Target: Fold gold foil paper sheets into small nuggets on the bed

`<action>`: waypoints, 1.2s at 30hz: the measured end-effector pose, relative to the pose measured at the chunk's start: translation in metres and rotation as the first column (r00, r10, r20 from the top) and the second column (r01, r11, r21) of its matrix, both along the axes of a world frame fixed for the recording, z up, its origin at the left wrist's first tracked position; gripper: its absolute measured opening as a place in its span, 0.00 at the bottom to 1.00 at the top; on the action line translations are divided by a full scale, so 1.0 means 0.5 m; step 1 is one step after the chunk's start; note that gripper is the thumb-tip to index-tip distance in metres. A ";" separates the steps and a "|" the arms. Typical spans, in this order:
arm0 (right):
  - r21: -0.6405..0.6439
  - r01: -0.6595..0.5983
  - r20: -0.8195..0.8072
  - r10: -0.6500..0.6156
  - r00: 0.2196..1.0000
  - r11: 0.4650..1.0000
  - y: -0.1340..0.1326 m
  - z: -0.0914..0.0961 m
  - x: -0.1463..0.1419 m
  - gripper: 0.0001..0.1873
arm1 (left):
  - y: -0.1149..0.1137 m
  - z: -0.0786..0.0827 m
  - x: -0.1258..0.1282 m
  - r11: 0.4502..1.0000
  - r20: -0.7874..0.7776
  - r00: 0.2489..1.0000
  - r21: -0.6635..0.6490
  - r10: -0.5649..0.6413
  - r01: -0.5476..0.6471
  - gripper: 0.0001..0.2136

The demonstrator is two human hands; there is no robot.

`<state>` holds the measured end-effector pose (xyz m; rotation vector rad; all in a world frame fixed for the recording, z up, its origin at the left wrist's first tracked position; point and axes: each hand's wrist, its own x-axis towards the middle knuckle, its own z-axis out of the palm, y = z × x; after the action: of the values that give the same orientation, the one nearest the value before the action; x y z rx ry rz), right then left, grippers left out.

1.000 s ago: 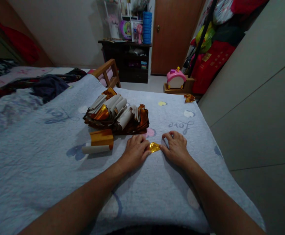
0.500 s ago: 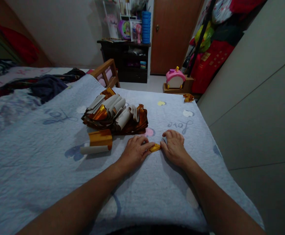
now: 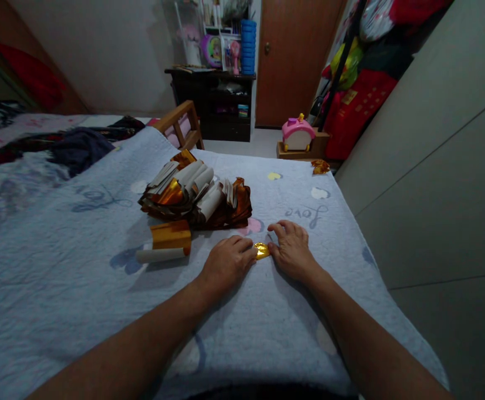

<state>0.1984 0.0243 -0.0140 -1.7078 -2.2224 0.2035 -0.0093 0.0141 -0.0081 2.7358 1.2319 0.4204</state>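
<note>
A small folded piece of shiny gold foil paper (image 3: pixel 261 251) lies on the bedspread between my hands. My left hand (image 3: pixel 230 256) grips its left end, fingers bent and close together. At the other end, my right hand (image 3: pixel 292 249) pinches it with the thumb, its index finger raised and curled; the exact hold of the fingertips is partly hidden. Beyond my left hand sits a heap of gold foil paper sheets (image 3: pixel 196 191), many curled to show pale grey backs. One loose curled sheet (image 3: pixel 170 236) rests in front of the heap.
A crumpled gold foil piece (image 3: pixel 320 166) lies at the far right corner of the pale blue bedspread (image 3: pixel 113 311). Dark clothes (image 3: pixel 81 147) are heaped at the left. A wooden chair (image 3: pixel 186 125) stands past the far edge, and a pale cabinet (image 3: pixel 434 166) borders the right side.
The folded foil paper and my right hand have shifted slightly left. More of the foil's bright face shows now, and my left fingers have drawn back a little from its top.
</note>
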 end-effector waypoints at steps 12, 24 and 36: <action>-0.036 -0.291 -0.174 0.281 0.944 0.956 -0.021 0.036 0.012 0.17 | -0.001 0.015 0.001 0.996 0.123 0.992 -0.083 0.024 -0.014 0.11; 0.053 -0.316 -0.171 0.320 0.932 0.947 -0.010 0.014 0.012 0.11 | 0.005 0.004 0.003 0.998 0.158 0.987 -0.067 0.032 -0.022 0.08; 0.141 -0.356 -0.306 0.383 0.872 0.924 -0.009 0.006 0.006 0.10 | 0.008 0.005 0.008 0.975 0.450 0.884 -0.221 0.130 -0.031 0.06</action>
<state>0.2012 0.0200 -0.0108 -1.0935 -2.2406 0.4490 -0.0053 0.0181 -0.0054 2.2303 1.1787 0.8438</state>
